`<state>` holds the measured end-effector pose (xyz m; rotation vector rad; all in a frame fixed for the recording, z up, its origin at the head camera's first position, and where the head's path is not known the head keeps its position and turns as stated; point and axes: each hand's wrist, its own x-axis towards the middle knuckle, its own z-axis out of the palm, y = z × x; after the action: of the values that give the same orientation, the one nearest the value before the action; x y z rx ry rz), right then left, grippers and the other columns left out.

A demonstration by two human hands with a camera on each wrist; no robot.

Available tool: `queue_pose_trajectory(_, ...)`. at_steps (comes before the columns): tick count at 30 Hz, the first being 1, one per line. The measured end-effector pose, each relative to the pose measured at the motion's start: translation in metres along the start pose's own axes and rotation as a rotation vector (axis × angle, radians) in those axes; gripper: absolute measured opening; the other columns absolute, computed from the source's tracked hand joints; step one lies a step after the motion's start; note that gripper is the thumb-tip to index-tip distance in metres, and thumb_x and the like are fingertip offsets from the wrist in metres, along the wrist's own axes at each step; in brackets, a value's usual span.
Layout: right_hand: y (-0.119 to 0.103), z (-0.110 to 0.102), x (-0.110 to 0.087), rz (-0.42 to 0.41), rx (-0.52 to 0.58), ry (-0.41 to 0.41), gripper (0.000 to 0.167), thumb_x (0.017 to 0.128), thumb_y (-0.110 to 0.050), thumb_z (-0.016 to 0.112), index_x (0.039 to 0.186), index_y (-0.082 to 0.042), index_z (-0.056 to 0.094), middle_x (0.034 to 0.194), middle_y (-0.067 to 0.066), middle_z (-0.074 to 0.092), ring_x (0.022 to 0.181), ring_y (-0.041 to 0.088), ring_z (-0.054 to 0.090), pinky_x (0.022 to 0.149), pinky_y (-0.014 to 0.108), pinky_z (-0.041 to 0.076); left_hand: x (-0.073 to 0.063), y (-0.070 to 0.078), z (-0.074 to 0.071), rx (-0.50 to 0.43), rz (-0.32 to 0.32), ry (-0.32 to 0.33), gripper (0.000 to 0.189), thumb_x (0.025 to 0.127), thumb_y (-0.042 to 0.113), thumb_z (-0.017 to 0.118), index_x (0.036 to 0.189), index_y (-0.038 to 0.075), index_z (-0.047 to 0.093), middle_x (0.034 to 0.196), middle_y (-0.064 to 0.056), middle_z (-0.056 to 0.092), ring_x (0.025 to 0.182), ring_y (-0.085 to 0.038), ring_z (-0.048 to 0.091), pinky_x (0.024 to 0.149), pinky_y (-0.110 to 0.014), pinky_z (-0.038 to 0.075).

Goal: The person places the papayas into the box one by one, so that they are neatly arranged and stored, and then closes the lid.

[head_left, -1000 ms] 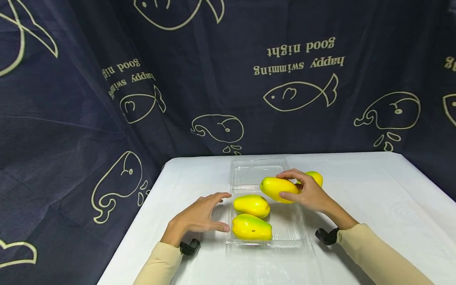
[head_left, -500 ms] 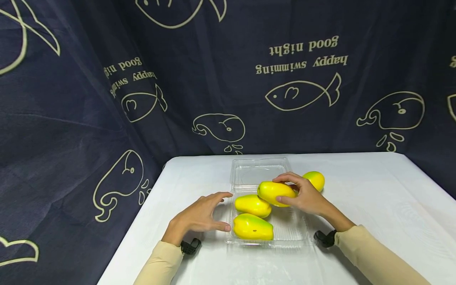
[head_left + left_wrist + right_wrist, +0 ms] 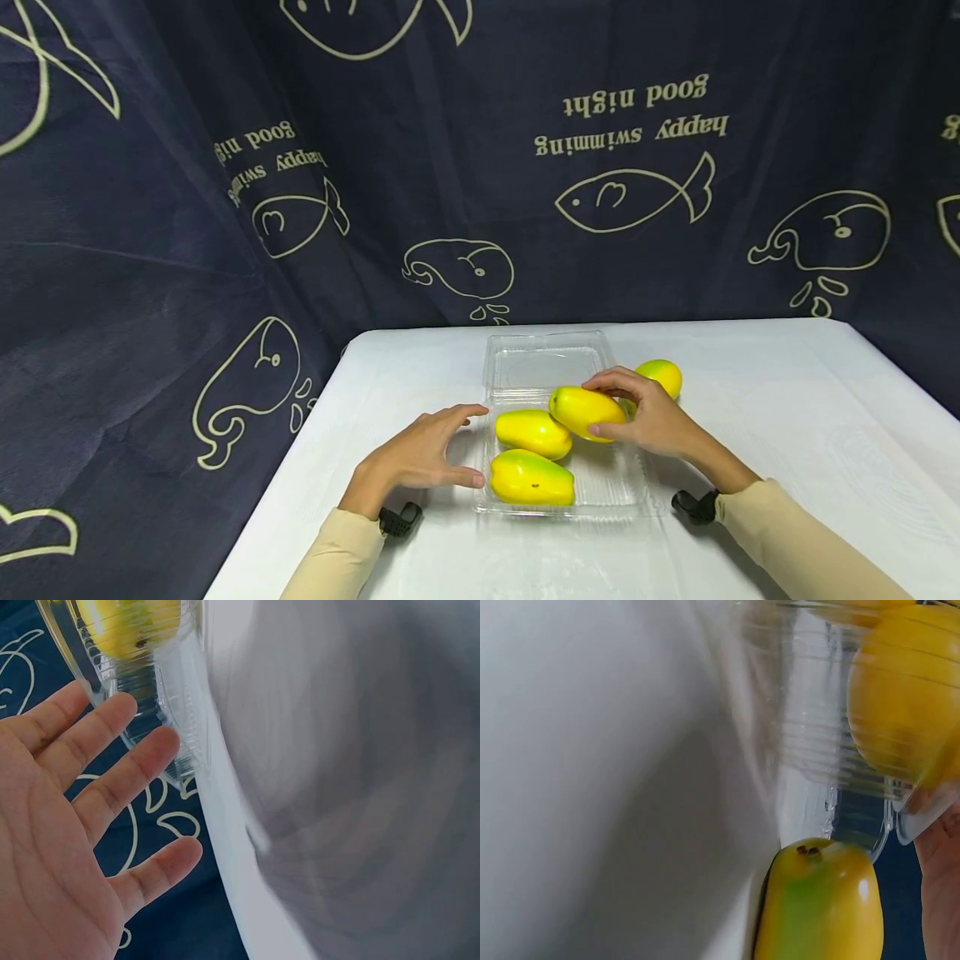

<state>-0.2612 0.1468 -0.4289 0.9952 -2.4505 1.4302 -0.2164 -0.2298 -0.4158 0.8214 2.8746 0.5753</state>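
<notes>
In the head view my right hand (image 3: 656, 417) grips a yellow mango (image 3: 585, 412) between thumb and fingers, low over the clear plastic clamshell box (image 3: 607, 492). Its left end overlaps the upper mango (image 3: 532, 433) lying in the box. Nearer to me in the box lies a lower mango (image 3: 531, 479), tinged green on top. My left hand (image 3: 423, 454) stays at the box's left side, thumb and fingers spread, holding nothing. In the left wrist view its fingertips are close by the box's wall (image 3: 172, 705).
Behind my right hand a greenish-yellow mango (image 3: 662, 377) rests on the white tabletop (image 3: 787, 417); the right wrist view shows this mango (image 3: 821, 907) beside the box. The box lid (image 3: 547, 367) lies folded back. A dark curtain (image 3: 450, 167) hangs behind the table.
My right hand has come down with the mango, shifting slightly left and then back right, so the mango now sits lower over the box. My left hand has stayed in place.
</notes>
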Motion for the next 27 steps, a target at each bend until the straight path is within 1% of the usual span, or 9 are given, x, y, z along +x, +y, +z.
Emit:
queue_pose_trajectory(4,-0.001,-0.001,-0.004,-0.002,-0.048,0.002,0.055,0.074,-0.031,0.09,0.124,-0.027,0.066,0.122,-0.01,0.064,0.111,0.009,0.061,0.103,0.019,0.048,0.0,0.0,0.0,-0.002,0.007,0.005,0.098,0.073,0.079,0.068,0.153,0.033,0.035,0.151,0.012,0.048,0.133,-0.015,0.053,0.112,-0.051,0.038)
queue_pose_trajectory(7,-0.001,0.0,-0.006,0.004,-0.076,0.005,0.057,0.074,-0.033,0.09,0.125,-0.03,0.065,0.122,-0.014,0.064,0.114,0.009,0.061,0.104,0.021,0.048,0.0,0.0,0.0,-0.001,0.006,0.005,0.098,0.072,0.08,0.067,0.153,0.034,0.035,0.151,0.012,0.048,0.133,-0.014,0.053,0.112,-0.051,0.038)
queue_pose_trajectory(9,-0.001,0.0,-0.007,0.006,-0.099,0.009,0.057,0.074,-0.034,0.09,0.125,-0.031,0.064,0.122,-0.016,0.063,0.116,0.009,0.06,0.104,0.024,0.049,0.0,-0.001,0.001,0.003,0.006,0.006,0.1,0.072,0.082,0.065,0.153,0.034,0.035,0.151,0.012,0.048,0.133,-0.014,0.053,0.112,-0.051,0.038)
queue_pose_trajectory(12,0.0,0.001,-0.009,0.001,-0.147,0.014,0.058,0.073,-0.035,0.09,0.125,-0.032,0.064,0.122,-0.018,0.063,0.115,0.009,0.06,0.102,0.033,0.051,0.0,-0.001,0.001,0.004,0.005,0.007,0.101,0.071,0.084,0.064,0.153,0.034,0.035,0.15,0.012,0.048,0.133,-0.013,0.052,0.112,-0.051,0.038)
queue_pose_trajectory(17,0.0,0.001,-0.009,-0.015,-0.203,0.015,0.059,0.073,-0.035,0.091,0.125,-0.032,0.064,0.121,-0.019,0.063,0.115,0.008,0.06,0.099,0.04,0.052,0.0,-0.001,0.0,0.006,-0.009,0.01,0.1,0.069,0.085,0.065,0.152,0.037,0.034,0.149,0.013,0.049,0.133,-0.011,0.052,0.112,-0.049,0.038)
queue_pose_trajectory(23,-0.003,0.001,-0.011,0.008,-0.229,0.007,0.06,0.072,-0.034,0.091,0.125,-0.032,0.063,0.122,-0.02,0.063,0.117,0.009,0.059,0.1,0.043,0.052,0.001,-0.002,0.001,0.005,0.0,0.005,0.101,0.07,0.085,0.064,0.153,0.036,0.034,0.15,0.012,0.048,0.134,-0.013,0.052,0.112,-0.05,0.038)
queue_pose_trajectory(27,-0.002,0.0,-0.012,0.013,-0.211,-0.001,0.061,0.073,-0.035,0.09,0.126,-0.024,0.064,0.123,-0.018,0.063,0.117,0.008,0.059,0.102,0.038,0.052,0.0,-0.001,0.001,0.002,0.005,0.003,0.101,0.07,0.084,0.064,0.153,0.034,0.035,0.151,0.012,0.048,0.134,-0.014,0.053,0.112,-0.051,0.038)
